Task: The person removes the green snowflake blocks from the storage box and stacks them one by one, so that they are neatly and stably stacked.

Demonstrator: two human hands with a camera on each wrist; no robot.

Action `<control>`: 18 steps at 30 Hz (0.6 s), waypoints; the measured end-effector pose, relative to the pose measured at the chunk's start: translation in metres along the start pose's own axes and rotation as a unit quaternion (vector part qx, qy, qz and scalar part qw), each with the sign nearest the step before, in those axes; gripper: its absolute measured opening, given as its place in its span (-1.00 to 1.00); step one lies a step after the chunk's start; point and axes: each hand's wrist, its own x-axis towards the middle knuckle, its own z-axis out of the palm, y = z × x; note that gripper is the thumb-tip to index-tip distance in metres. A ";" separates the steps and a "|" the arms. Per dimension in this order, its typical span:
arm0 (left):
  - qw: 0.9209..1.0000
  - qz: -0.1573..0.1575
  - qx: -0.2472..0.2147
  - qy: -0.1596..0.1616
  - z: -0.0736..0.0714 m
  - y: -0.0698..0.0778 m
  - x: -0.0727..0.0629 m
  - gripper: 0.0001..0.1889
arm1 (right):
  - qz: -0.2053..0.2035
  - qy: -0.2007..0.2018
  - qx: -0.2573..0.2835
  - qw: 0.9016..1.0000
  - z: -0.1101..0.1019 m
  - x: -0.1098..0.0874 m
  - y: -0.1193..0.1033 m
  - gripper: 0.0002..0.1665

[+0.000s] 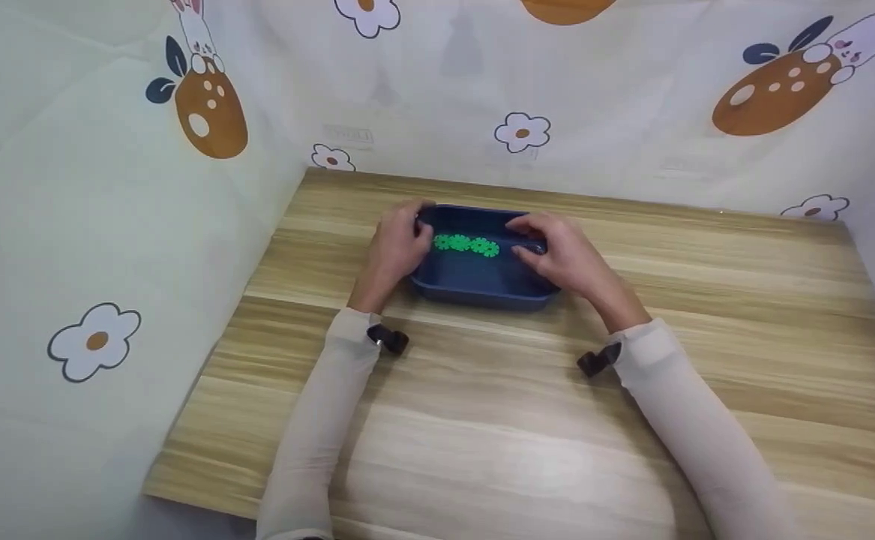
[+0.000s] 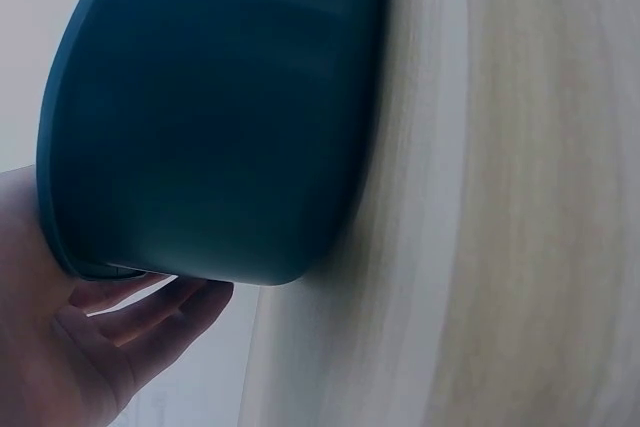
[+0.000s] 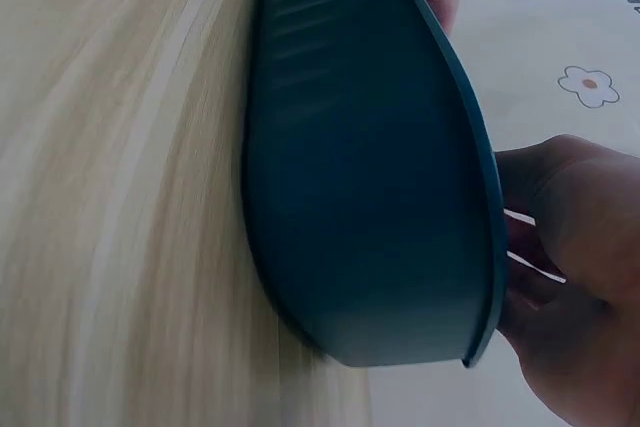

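A dark blue plastic bin (image 1: 474, 274) sits on the wooden table. Inside it, several green snowflake-shaped plastic discs (image 1: 459, 243) lie in a row against its floor. My left hand (image 1: 400, 240) grips the bin's left end, thumb over the rim; the left wrist view shows the fingers (image 2: 170, 322) curled against the outer wall. At the opposite end, my right hand (image 1: 568, 251) holds the right rim, with thumb and index finger reaching over it into the bin. The bin's outer wall (image 3: 370, 167) fills much of the right wrist view, hiding the right fingertips.
Wood-grain tabletop (image 1: 482, 397) stretches in front of the bin and to both sides. A pale curtain (image 1: 437, 90) printed with flowers and rabbits hangs behind the table and along the left. Black wrist cameras (image 1: 600, 361) are strapped over the light sleeves.
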 end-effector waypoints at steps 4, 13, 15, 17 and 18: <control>1.000 -0.004 -0.002 -0.001 0.000 0.000 -0.001 -0.58 | 0.013 -0.026 -0.008 1.000 0.006 0.008 -0.002 -0.53; 1.000 -0.013 0.004 -0.006 -0.001 0.002 -0.002 -0.57 | 0.002 -0.066 -0.064 0.996 0.017 0.022 -0.003 -0.52; 1.000 -0.015 0.002 -0.006 -0.001 0.001 -0.002 -0.57 | 0.001 -0.075 -0.072 0.995 0.019 0.025 -0.004 -0.51; 1.000 -0.016 0.001 -0.004 0.000 0.001 -0.002 -0.57 | 0.004 -0.086 -0.076 0.993 0.021 0.027 -0.005 -0.50; 1.000 -0.016 0.000 -0.004 0.000 0.001 -0.002 -0.57 | 0.004 -0.091 -0.078 0.993 0.023 0.029 -0.005 -0.50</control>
